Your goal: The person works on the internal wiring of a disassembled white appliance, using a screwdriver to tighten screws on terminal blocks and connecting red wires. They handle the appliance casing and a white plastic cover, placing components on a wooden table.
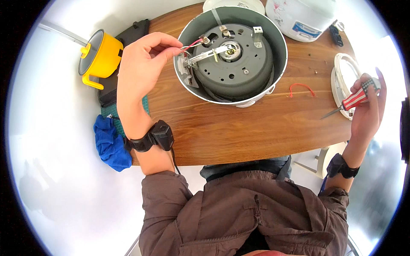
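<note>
An opened rice cooker body (279, 59) lies bottom up at the far middle of the table, showing a round grey metal plate (256, 64) with holes, screws and a metal lever arm (209, 54). My left hand (143, 59) reaches over its left rim, thumb and forefinger pinched on a red and white wire (193, 44). That wire runs to a terminal on the plate. Off to the right, above the table edge, my right hand (367, 102) grips a screwdriver (355, 99) with a red, white and dark starred handle. Its tip points left and down, apart from the cooker.
A white ring-shaped cover (337, 83) lies beside my right hand. Nearer the middle is a loose red wire (302, 85). At the back stands a white appliance shell (299, 19). To the left are a yellow pot (106, 55), a blue cloth (109, 143) and a green mat (121, 124).
</note>
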`<state>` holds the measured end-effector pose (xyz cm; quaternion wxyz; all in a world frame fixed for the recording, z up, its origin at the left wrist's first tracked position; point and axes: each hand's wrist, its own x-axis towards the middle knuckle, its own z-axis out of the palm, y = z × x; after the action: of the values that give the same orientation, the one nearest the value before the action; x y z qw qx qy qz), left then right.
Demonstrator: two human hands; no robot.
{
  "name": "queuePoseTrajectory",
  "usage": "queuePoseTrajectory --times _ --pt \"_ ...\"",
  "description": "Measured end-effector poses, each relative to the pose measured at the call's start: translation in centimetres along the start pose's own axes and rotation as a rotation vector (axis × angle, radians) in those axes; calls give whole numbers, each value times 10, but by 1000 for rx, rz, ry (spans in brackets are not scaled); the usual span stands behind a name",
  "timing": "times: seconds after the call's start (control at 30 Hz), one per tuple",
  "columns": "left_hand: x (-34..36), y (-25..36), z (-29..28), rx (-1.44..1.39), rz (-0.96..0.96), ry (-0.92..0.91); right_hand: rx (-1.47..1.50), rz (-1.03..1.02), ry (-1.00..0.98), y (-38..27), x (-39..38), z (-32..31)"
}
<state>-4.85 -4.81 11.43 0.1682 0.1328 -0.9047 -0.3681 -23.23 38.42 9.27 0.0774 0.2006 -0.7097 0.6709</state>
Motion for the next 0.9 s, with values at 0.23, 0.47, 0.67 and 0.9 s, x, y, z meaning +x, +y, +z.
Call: queuePoseTrajectory --times 0.23,0.47,0.67,0.9 --pt "4 2 13 160 72 108 24 85 -9 9 -25 18" --pt "10 -3 28 370 291 82 160 44 -42 13 -23 17" --pt "10 -2 24 194 205 70 8 34 -5 3 -17 7" --pt "0 27 25 265 205 214 -854 -52 -391 12 -19 18"
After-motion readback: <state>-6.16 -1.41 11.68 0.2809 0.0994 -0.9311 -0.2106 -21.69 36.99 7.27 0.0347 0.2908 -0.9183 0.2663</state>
